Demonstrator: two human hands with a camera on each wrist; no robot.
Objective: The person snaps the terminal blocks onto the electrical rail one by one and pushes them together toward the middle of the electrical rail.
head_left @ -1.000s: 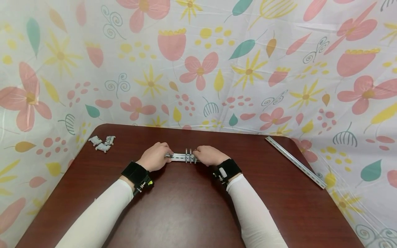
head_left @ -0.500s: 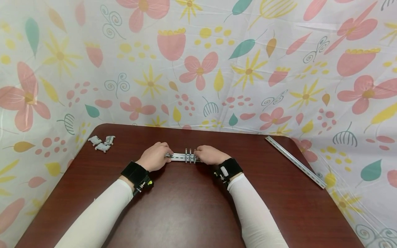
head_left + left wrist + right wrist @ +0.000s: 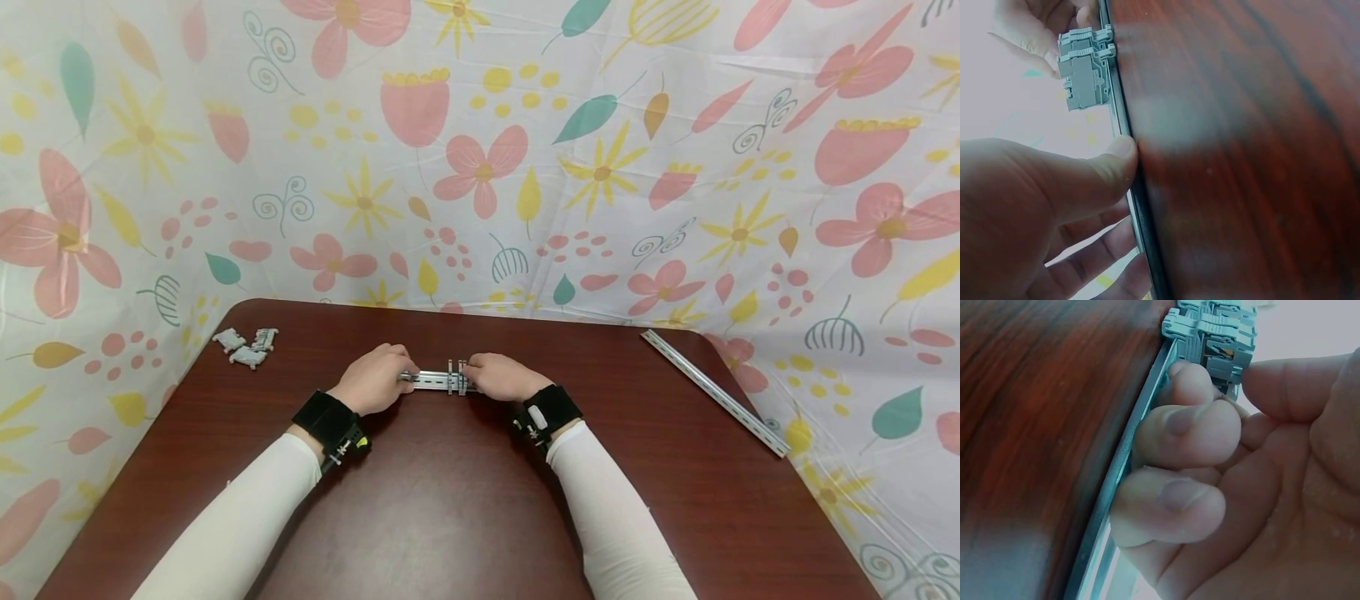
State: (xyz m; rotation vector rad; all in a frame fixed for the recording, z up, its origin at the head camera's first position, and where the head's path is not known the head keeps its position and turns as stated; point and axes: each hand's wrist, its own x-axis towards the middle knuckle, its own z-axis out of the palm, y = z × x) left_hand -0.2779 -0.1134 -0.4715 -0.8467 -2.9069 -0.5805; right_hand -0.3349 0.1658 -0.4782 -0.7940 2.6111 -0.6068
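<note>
Near the middle of the table a short slotted metal DIN rail [image 3: 431, 381] runs left to right. My left hand [image 3: 375, 381] grips its left end, the thumb [image 3: 1119, 156] pressed on the rail edge and the fingers behind. Grey terminal blocks [image 3: 1085, 78] sit side by side on the rail, standing up from it. My right hand [image 3: 506, 377] has the rightmost terminal block [image 3: 1225, 353] between thumb and curled fingers, against its neighbours. In the right wrist view the other fingers [image 3: 1172, 503] curl over the rail; the fingertip behind the block is partly hidden.
Several light-coloured blocks [image 3: 249, 357] lie in a small group at the table's back left. A longer slotted rail [image 3: 716, 393] lies slanted along the right edge of the dark wooden table [image 3: 420, 500]. A flower-printed curtain [image 3: 480, 233] hangs behind and at both sides.
My right hand has moved slightly left along the rail. The rightmost terminal block, which stood apart with a gap, is now close against the others. My left hand stays put.
</note>
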